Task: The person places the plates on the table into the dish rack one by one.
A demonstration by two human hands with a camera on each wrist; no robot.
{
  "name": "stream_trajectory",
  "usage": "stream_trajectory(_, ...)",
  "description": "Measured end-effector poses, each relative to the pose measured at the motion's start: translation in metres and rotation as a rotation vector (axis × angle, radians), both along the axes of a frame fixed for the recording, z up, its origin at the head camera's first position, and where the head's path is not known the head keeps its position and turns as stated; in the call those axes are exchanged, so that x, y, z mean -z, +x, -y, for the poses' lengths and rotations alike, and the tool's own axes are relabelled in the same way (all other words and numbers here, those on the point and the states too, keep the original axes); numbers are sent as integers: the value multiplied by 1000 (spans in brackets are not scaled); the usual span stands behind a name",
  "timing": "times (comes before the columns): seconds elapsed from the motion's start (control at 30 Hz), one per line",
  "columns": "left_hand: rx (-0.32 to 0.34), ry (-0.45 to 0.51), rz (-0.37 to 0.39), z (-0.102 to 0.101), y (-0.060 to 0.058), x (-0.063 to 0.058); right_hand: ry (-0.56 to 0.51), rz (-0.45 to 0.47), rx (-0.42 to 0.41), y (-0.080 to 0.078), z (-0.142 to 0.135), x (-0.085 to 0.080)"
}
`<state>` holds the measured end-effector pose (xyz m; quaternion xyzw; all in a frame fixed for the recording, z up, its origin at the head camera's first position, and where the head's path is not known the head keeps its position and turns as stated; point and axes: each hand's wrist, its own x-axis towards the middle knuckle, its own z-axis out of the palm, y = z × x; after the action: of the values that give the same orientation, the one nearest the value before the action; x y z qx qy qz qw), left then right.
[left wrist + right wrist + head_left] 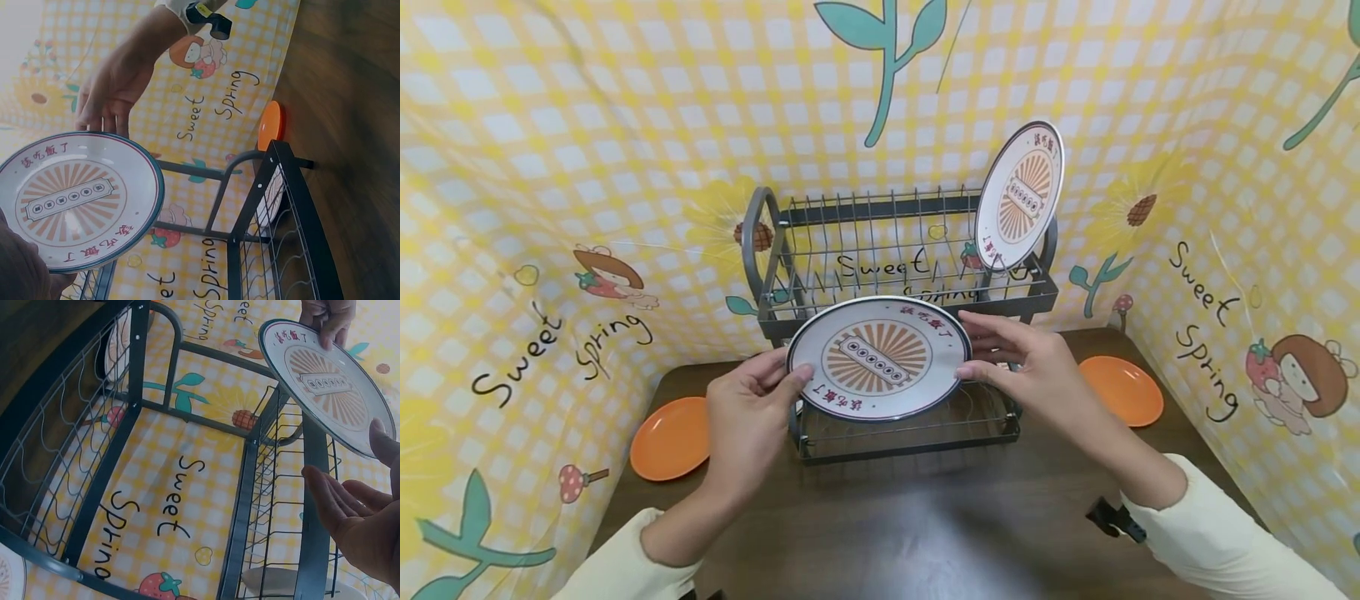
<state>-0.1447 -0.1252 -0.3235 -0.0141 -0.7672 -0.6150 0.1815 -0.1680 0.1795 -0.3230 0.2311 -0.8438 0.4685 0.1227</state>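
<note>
A round white plate [876, 358] with a dark blue rim, orange rays and red characters is held tilted in front of the dish rack [910, 443]. My left hand [752, 408] grips its left rim, thumb on the face and fingers behind. On the opposite side is my right hand [1030, 367]; its thumb touches the rim, while the fingers extend fairly straight, apart from the plate in the right wrist view. A matching plate [1021, 196] stands upright at the right end of the rack's upper tier. The held plate hides the rack's middle.
One orange plate [672, 437] lies on the brown table [880, 525] left of the rack, another orange plate [1122, 390] to its right. Yellow checked cloth [662, 125] surrounds the back and sides. Through the lower rack, part of a white dish [270, 197] shows.
</note>
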Motion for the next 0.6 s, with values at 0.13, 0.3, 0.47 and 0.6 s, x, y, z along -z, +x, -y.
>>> stream_trajectory(0.13, 21, 1, -4, -5, 0, -1, 1, -12, 25, 1, 2, 1)
stream_trajectory(0.3, 41, 9, -7, -10, -2, 0, 67, -160, 46, 3, 3, 3)
stream_trajectory(0.47, 43, -8, -13, -11, -2, 0, 107, -355, 57, 3, 2, 3)
stream_trajectory(0.6, 60, -8, -16, -10, -2, -1, 115, -375, 58, 3, 0, 2)
